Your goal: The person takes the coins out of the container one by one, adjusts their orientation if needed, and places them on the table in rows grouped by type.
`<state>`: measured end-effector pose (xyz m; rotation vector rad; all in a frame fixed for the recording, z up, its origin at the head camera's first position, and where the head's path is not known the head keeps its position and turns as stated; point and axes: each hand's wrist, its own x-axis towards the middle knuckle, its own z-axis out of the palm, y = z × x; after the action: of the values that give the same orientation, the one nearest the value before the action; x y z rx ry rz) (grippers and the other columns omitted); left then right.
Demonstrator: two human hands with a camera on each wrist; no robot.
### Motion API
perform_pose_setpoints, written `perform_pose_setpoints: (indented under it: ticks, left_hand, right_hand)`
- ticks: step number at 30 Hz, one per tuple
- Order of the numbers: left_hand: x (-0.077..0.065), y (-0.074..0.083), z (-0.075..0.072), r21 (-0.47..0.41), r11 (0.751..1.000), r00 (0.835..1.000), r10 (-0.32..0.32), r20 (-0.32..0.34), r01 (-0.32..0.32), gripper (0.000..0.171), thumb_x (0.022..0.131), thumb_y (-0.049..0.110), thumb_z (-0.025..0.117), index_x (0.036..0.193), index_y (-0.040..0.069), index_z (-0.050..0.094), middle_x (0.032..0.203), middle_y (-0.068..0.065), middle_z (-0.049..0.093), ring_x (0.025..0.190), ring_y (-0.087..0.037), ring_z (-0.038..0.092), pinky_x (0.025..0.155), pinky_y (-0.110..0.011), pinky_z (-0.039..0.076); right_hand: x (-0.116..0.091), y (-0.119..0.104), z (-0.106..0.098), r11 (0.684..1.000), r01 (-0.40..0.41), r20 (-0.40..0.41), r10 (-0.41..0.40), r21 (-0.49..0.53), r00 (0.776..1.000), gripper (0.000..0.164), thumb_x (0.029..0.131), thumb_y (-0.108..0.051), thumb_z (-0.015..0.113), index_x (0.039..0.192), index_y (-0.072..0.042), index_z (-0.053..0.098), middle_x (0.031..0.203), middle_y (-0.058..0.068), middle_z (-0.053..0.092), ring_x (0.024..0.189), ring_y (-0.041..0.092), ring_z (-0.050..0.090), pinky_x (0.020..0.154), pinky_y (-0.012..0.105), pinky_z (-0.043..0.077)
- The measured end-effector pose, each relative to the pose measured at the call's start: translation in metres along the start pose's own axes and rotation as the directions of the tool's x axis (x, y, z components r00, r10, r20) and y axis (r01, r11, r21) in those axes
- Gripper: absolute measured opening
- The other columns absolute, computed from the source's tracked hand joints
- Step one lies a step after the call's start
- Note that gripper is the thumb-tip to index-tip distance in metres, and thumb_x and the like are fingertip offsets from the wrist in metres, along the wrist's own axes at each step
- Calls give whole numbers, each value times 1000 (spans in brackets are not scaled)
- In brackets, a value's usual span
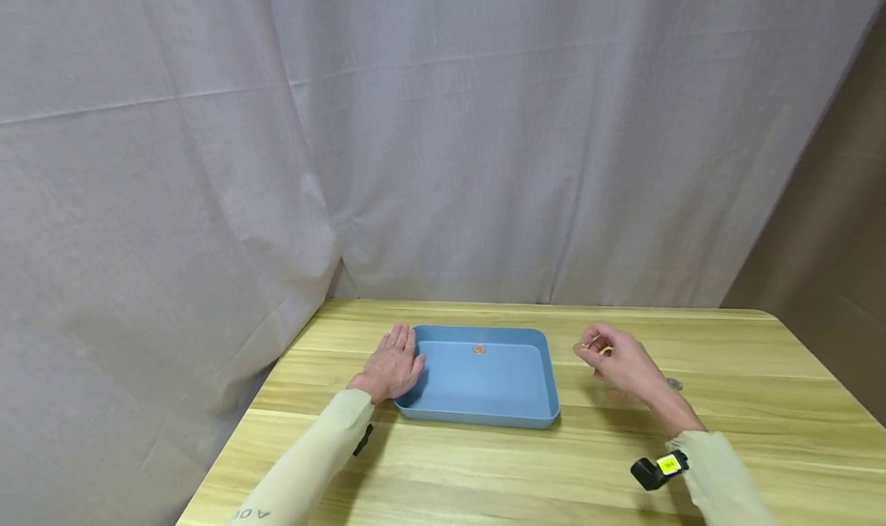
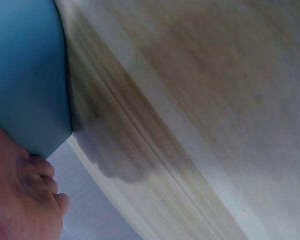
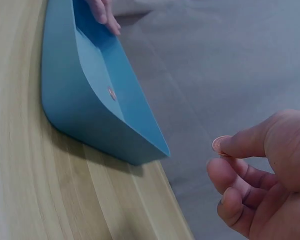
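A shallow blue tray (image 1: 477, 417) lies on the wooden table, with a copper coin (image 1: 479, 349) on its floor near the back wall. My left hand (image 1: 396, 363) rests on the tray's left side, fingers stretched out and pointing away from me, thumb over the rim. To the right of the tray, my right hand (image 1: 619, 359) is raised above the table. It pinches a second copper coin (image 3: 220, 144) between thumb and index finger, while its other fingers curl loosely below. In the left wrist view, the tray corner hides part of my left hand.
A few silvery coins (image 1: 674, 384) lie on the table (image 1: 761, 403) just beyond my right wrist. A grey curtain (image 1: 450, 164) hangs behind the table's back edge and along the left. Black wrist cameras sit on both sleeves.
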<state>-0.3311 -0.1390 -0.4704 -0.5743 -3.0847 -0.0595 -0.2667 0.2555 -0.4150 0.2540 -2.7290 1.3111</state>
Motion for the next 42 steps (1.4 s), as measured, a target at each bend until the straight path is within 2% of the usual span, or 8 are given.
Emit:
perform_pose_setpoints:
  ticks: [6, 10, 14, 18, 22, 30, 34, 42]
  left_hand:
    - [0, 1, -1, 3, 1000, 1000, 5, -4, -5, 65, 106, 40, 26, 154, -3, 21, 163, -20, 18, 153, -33, 15, 125, -46, 18]
    - [-1, 1, -3, 4, 1000, 1000, 1, -3, -1, 66, 106, 41, 24, 154, -3, 21, 163, -20, 18, 153, -33, 14, 125, -45, 17]
    - [0, 1, -2, 5, 1000, 1000, -1, -6, 1, 66, 106, 41, 24, 154, -3, 21, 163, -20, 18, 153, -33, 15, 125, -46, 17]
    - [-1, 0, -1, 10, 1000, 1000, 0, -6, 0, 66, 106, 41, 25, 154, -3, 21, 163, -20, 18, 153, -33, 15, 125, -45, 18]
    - [0, 0, -2, 16, 1000, 1000, 0, -2, 0, 66, 106, 41, 24, 154, -3, 21, 163, -20, 18, 153, -33, 14, 125, -45, 17]
    - [0, 0, -2, 12, 1000, 1000, -2, -4, 2, 65, 106, 40, 26, 155, -3, 20, 163, -20, 18, 153, -33, 14, 126, -45, 17]
    - [1, -1, 0, 0, 1000, 1000, 0, -6, 0, 65, 105, 40, 27, 154, -3, 21, 163, -20, 18, 153, -34, 14, 125, -46, 17]
    - [1, -1, 0, 8, 1000, 1000, -5, 2, 5, 65, 106, 40, 27, 155, -3, 20, 163, -19, 17, 153, -33, 14, 126, -46, 16]
  right_hand:
    - [-7, 16, -17, 1000, 0, -39, -1, -6, 999, 18, 94, -15, 66, 100, -2, 57, 83, 17, 62, 56, 18, 62, 51, 28, 52]
    - [-11, 27, -26, 999, -41, -50, 39, -29, 998, 21, 94, -19, 66, 103, -2, 56, 83, 14, 63, 59, 18, 62, 50, 26, 49]
    - [-16, 40, -30, 998, -68, -58, 66, -19, 996, 23, 95, -20, 66, 103, -1, 57, 83, 12, 64, 59, 17, 63, 49, 26, 50]
    - [-21, 53, -30, 996, -89, -63, 89, -6, 994, 23, 94, -18, 66, 103, 2, 58, 87, 17, 65, 57, 15, 63, 51, 28, 54]
    - [-26, 64, -31, 991, -137, -45, 137, -4, 990, 22, 95, -16, 64, 105, 2, 57, 86, 16, 64, 59, 15, 63, 53, 29, 55]
    - [-31, 79, -39, 977, -214, -10, 214, 1, 977, 25, 95, -15, 62, 109, 4, 55, 81, 10, 65, 57, 15, 62, 46, 28, 52]
    - [-34, 86, -43, 971, -234, 6, 235, -35, 972, 24, 94, -14, 62, 108, 4, 55, 76, 8, 64, 52, 15, 58, 43, 29, 49]
    - [-39, 100, -50, 956, -282, 43, 286, -79, 957, 24, 91, -18, 65, 101, 2, 56, 73, 5, 60, 58, 16, 58, 44, 30, 47]
